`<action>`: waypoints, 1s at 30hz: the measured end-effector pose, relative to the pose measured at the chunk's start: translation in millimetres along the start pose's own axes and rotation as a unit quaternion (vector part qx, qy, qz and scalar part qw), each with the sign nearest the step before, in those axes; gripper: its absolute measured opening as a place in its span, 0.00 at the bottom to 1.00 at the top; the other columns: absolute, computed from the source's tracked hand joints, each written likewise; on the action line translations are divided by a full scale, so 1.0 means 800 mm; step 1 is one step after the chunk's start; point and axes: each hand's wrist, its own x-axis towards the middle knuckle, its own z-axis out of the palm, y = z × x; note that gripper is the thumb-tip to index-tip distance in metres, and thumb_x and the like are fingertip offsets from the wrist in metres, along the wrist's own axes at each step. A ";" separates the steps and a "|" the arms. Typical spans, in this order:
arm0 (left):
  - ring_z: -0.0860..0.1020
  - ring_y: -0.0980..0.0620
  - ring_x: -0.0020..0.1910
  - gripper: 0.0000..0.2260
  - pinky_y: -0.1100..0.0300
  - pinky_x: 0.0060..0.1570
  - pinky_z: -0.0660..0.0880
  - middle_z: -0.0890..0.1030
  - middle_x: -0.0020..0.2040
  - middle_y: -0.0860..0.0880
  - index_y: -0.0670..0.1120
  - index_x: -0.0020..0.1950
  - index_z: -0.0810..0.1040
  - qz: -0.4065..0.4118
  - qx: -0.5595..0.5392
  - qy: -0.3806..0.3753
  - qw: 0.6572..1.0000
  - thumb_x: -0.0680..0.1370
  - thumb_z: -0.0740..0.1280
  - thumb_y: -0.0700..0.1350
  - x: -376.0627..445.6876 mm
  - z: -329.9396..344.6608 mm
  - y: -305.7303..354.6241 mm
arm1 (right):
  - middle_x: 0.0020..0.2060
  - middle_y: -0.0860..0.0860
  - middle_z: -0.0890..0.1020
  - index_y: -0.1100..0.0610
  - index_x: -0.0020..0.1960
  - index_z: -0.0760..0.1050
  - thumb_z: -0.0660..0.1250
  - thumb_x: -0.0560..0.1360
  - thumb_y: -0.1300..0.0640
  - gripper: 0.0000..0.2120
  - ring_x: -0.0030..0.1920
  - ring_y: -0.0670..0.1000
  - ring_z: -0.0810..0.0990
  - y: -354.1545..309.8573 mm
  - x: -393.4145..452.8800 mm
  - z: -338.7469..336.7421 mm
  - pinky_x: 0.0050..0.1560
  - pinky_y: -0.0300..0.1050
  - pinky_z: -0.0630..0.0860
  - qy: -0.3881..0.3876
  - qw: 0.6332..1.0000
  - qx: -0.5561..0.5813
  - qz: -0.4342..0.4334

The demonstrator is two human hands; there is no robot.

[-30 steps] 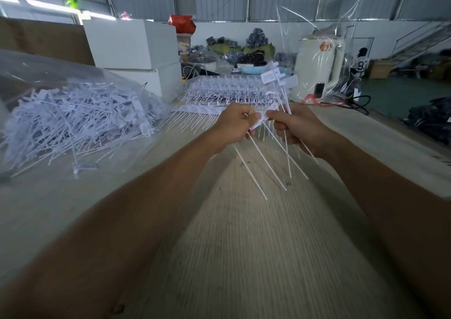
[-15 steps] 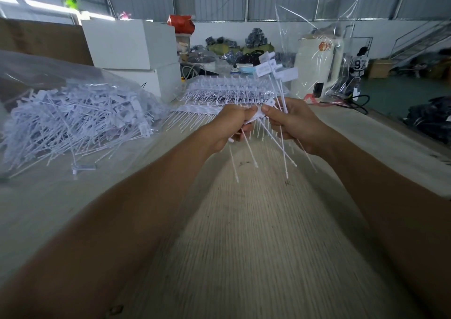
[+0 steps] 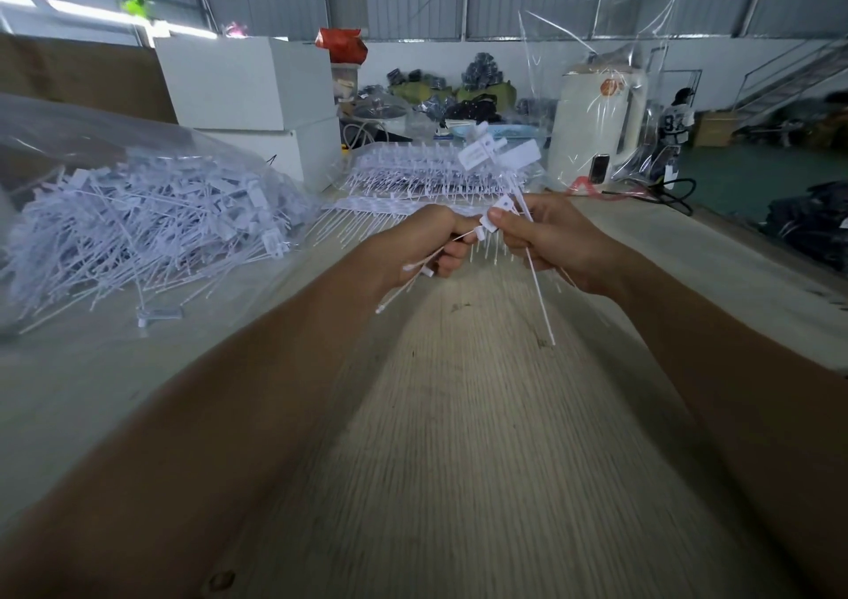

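Head view: one tie [image 3: 415, 273] now slanted leftward

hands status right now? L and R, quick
Left hand: closed, gripping a few loose ties.
Right hand: closed, holding the tie bunch, thumb pinching a tag.

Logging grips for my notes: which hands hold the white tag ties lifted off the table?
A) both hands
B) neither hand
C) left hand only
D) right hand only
A: the left hand grips a few white ties, and the right hand pinches its own bunch, tails hanging above the table.
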 end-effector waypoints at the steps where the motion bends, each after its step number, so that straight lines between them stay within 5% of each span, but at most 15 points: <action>1: 0.61 0.56 0.21 0.18 0.64 0.23 0.58 0.64 0.23 0.52 0.47 0.34 0.70 0.009 0.015 0.008 1.000 0.83 0.61 0.49 0.000 -0.001 -0.001 | 0.28 0.47 0.69 0.50 0.42 0.79 0.68 0.81 0.49 0.10 0.27 0.44 0.63 -0.001 0.000 0.001 0.27 0.39 0.58 0.008 1.000 -0.017 0.003; 7: 0.64 0.56 0.21 0.16 0.63 0.28 0.59 0.68 0.23 0.53 0.46 0.35 0.74 0.066 0.097 0.065 0.991 0.82 0.66 0.49 -0.003 0.004 -0.004 | 0.31 0.51 0.70 0.66 0.44 0.76 0.66 0.81 0.51 0.17 0.31 0.46 0.67 -0.004 0.002 0.006 0.33 0.41 0.64 0.034 0.983 -0.180 -0.028; 15: 0.62 0.53 0.24 0.15 0.62 0.29 0.58 0.67 0.24 0.52 0.44 0.36 0.74 0.104 0.100 0.093 0.985 0.81 0.67 0.47 -0.008 -0.005 -0.003 | 0.31 0.48 0.71 0.55 0.38 0.68 0.62 0.83 0.51 0.16 0.32 0.44 0.69 -0.004 0.018 0.021 0.31 0.36 0.60 0.107 0.932 -0.343 -0.043; 20: 0.64 0.55 0.22 0.18 0.64 0.27 0.60 0.69 0.23 0.52 0.44 0.34 0.77 0.113 0.139 0.044 0.983 0.83 0.64 0.47 -0.011 0.000 -0.004 | 0.34 0.49 0.72 0.58 0.45 0.73 0.62 0.83 0.51 0.12 0.31 0.46 0.69 0.010 0.010 -0.011 0.28 0.35 0.66 0.249 0.950 -0.186 0.029; 24: 0.71 0.55 0.24 0.16 0.63 0.29 0.66 0.77 0.30 0.47 0.42 0.39 0.80 0.161 0.157 0.093 0.970 0.84 0.62 0.44 -0.005 0.002 -0.002 | 0.28 0.51 0.68 0.58 0.43 0.77 0.65 0.82 0.49 0.14 0.26 0.48 0.64 0.012 0.002 -0.013 0.23 0.38 0.61 0.168 0.981 -0.040 0.088; 30: 0.82 0.51 0.38 0.09 0.55 0.43 0.79 0.84 0.44 0.41 0.43 0.46 0.82 0.187 0.155 0.062 0.968 0.81 0.64 0.36 -0.012 0.005 0.001 | 0.25 0.48 0.69 0.52 0.38 0.79 0.72 0.75 0.40 0.17 0.25 0.47 0.66 -0.004 0.005 0.004 0.27 0.38 0.62 0.084 0.990 0.008 0.117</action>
